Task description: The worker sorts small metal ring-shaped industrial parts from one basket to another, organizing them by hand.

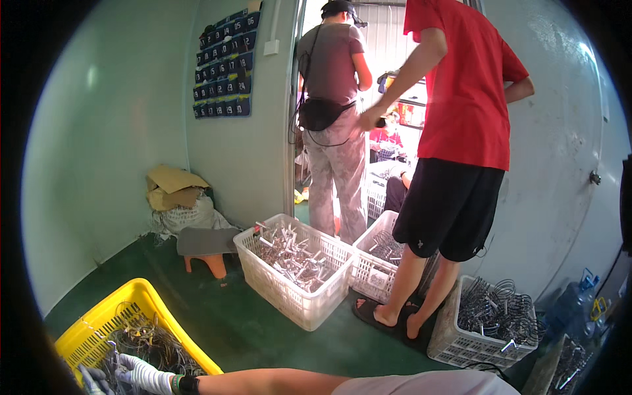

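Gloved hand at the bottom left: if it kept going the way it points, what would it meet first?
The gloved hand points left into the yellow crate, so it would probably meet the tangled wire parts there first; depth is unclear.

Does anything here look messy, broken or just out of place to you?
A little. In the far corner, crumpled cardboard lies slumped over a white basket stuffed with a white bag, more dumped than stored. A low stool stands in front of it. The crates of metal parts sit upright, with nothing visibly spilled on the green floor.
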A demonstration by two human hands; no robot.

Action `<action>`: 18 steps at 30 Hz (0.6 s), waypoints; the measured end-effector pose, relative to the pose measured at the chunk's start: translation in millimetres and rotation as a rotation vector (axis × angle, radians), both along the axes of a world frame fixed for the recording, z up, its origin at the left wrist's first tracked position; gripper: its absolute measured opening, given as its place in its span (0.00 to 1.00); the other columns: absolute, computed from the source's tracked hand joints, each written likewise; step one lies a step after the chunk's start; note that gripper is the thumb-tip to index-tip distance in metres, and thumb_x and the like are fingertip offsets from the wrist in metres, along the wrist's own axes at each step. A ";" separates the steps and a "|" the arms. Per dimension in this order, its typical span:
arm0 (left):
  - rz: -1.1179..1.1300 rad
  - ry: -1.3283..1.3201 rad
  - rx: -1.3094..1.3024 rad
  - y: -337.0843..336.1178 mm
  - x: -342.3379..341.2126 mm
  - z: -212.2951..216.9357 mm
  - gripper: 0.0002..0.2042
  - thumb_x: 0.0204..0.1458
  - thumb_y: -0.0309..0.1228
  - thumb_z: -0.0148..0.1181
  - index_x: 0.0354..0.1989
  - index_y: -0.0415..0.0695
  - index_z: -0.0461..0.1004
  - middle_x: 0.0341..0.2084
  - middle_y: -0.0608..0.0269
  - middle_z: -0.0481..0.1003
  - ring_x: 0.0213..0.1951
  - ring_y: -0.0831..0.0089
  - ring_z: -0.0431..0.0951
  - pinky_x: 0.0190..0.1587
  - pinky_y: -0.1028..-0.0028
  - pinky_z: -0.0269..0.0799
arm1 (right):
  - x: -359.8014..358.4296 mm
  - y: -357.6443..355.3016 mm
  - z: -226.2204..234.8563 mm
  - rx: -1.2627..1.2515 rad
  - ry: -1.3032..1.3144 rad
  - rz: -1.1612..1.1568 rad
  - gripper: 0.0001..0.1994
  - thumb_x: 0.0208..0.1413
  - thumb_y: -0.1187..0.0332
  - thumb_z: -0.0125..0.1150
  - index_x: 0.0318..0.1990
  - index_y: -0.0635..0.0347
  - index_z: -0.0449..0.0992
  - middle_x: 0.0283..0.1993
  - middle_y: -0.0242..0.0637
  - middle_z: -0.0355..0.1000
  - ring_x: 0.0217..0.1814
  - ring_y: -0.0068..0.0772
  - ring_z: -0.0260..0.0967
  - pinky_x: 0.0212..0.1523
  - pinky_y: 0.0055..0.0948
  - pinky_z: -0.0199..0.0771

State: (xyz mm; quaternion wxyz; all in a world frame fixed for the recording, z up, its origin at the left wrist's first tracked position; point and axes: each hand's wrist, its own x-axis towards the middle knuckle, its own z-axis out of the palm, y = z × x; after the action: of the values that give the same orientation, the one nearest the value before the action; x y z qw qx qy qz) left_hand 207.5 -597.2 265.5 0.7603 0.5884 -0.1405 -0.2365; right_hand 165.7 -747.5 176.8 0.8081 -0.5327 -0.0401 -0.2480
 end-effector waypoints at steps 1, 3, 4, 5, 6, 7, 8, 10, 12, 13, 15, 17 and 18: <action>-0.006 0.001 0.006 5.6 16.8 -18.8 0.24 0.59 0.47 0.43 0.52 0.38 0.67 0.48 0.55 0.71 0.46 0.69 0.71 0.51 0.76 0.67 | -4.7 -5.1 0.7 -0.064 0.061 -0.018 0.14 0.51 0.78 0.58 0.47 0.61 0.69 0.37 0.22 0.68 0.33 0.16 0.60 0.34 0.18 0.66; -0.229 0.021 -0.030 18.2 24.0 -29.0 0.19 0.59 0.47 0.43 0.35 0.42 0.71 0.27 0.62 0.72 0.25 0.76 0.70 0.26 0.82 0.68 | -24.0 -5.5 12.2 -0.052 0.110 0.012 0.13 0.51 0.75 0.59 0.45 0.62 0.70 0.33 0.25 0.69 0.31 0.18 0.60 0.33 0.21 0.66; -0.005 0.155 -0.068 3.5 -20.4 -7.7 0.18 0.59 0.46 0.44 0.24 0.47 0.68 0.17 0.70 0.66 0.14 0.80 0.59 0.14 0.85 0.53 | -31.5 -5.0 18.0 -0.259 0.218 -0.104 0.14 0.51 0.72 0.59 0.47 0.61 0.71 0.38 0.28 0.72 0.37 0.23 0.65 0.39 0.24 0.68; 0.001 0.157 -0.063 3.1 -22.1 -13.5 0.18 0.59 0.46 0.44 0.24 0.47 0.68 0.17 0.70 0.66 0.14 0.80 0.59 0.14 0.85 0.53 | -38.5 -3.0 25.0 -0.467 0.317 -0.218 0.16 0.51 0.69 0.59 0.48 0.60 0.73 0.43 0.31 0.75 0.43 0.28 0.70 0.45 0.27 0.69; -0.016 0.160 -0.110 6.0 -21.1 -21.8 0.18 0.59 0.45 0.44 0.24 0.46 0.68 0.17 0.70 0.66 0.16 0.80 0.60 0.16 0.84 0.56 | -39.6 -1.5 25.0 -0.504 0.371 -0.329 0.17 0.48 0.71 0.61 0.48 0.55 0.73 0.40 0.36 0.75 0.42 0.29 0.71 0.43 0.28 0.70; -0.032 0.162 -0.157 8.6 -21.0 -28.9 0.17 0.59 0.45 0.45 0.24 0.46 0.68 0.18 0.69 0.67 0.17 0.79 0.62 0.18 0.83 0.60 | -40.2 0.3 25.3 -0.529 0.339 -0.457 0.16 0.45 0.69 0.63 0.45 0.54 0.74 0.36 0.42 0.75 0.39 0.36 0.73 0.40 0.31 0.71; -0.036 0.305 -0.164 9.2 -21.4 -35.5 0.16 0.59 0.43 0.44 0.29 0.44 0.70 0.23 0.66 0.70 0.25 0.76 0.68 0.28 0.78 0.68 | -42.2 -1.1 25.3 -0.615 0.372 -0.499 0.16 0.43 0.68 0.64 0.43 0.54 0.74 0.34 0.44 0.74 0.38 0.41 0.72 0.39 0.34 0.71; -0.120 -0.347 0.117 20.9 17.2 -94.1 0.16 0.59 0.41 0.41 0.44 0.40 0.68 0.40 0.59 0.71 0.39 0.71 0.71 0.44 0.72 0.68 | -51.9 -3.0 38.6 -0.764 0.377 -0.646 0.15 0.38 0.66 0.65 0.37 0.53 0.74 0.31 0.44 0.73 0.37 0.50 0.69 0.37 0.41 0.70; -0.148 -0.778 0.306 17.7 11.0 -96.7 0.18 0.59 0.41 0.41 0.49 0.39 0.65 0.44 0.57 0.70 0.43 0.70 0.71 0.47 0.71 0.68 | -54.5 -4.7 36.5 -0.850 0.325 -0.784 0.14 0.38 0.66 0.65 0.36 0.52 0.74 0.30 0.43 0.71 0.36 0.49 0.67 0.36 0.42 0.68; -0.249 -0.416 0.140 11.7 -9.1 -74.3 0.18 0.58 0.39 0.44 0.50 0.39 0.63 0.45 0.57 0.70 0.42 0.70 0.71 0.47 0.71 0.68 | -53.7 -8.6 33.3 -0.899 0.329 -0.836 0.13 0.38 0.66 0.64 0.36 0.52 0.74 0.29 0.42 0.70 0.36 0.48 0.67 0.36 0.41 0.67; -0.344 -0.050 -0.013 12.9 -34.7 -55.4 0.18 0.57 0.37 0.46 0.51 0.39 0.62 0.45 0.57 0.71 0.41 0.69 0.71 0.46 0.71 0.68 | -52.5 -9.2 33.6 -0.855 0.314 -0.845 0.13 0.39 0.66 0.64 0.36 0.52 0.74 0.29 0.43 0.69 0.35 0.48 0.66 0.35 0.41 0.67; -0.269 -1.130 0.308 15.0 -46.3 -49.3 0.18 0.54 0.33 0.51 0.50 0.38 0.62 0.42 0.59 0.72 0.37 0.69 0.72 0.41 0.73 0.69 | -53.7 -7.5 36.0 -0.813 0.299 -0.860 0.13 0.39 0.66 0.64 0.36 0.52 0.74 0.28 0.43 0.69 0.35 0.48 0.66 0.35 0.41 0.67; -0.210 -1.088 0.385 15.5 -45.7 -48.9 0.15 0.52 0.29 0.53 0.47 0.37 0.64 0.36 0.61 0.73 0.31 0.70 0.71 0.35 0.76 0.68 | -54.2 -4.3 38.6 -0.750 0.339 -0.847 0.12 0.40 0.66 0.63 0.35 0.52 0.74 0.29 0.43 0.69 0.35 0.48 0.66 0.35 0.41 0.67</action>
State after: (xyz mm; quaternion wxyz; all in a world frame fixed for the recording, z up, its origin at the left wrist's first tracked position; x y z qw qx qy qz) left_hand 161.8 -581.7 216.6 0.4308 0.7357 -0.5227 0.0042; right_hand 111.5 -751.8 215.4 0.3905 -0.7839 0.2210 -0.4292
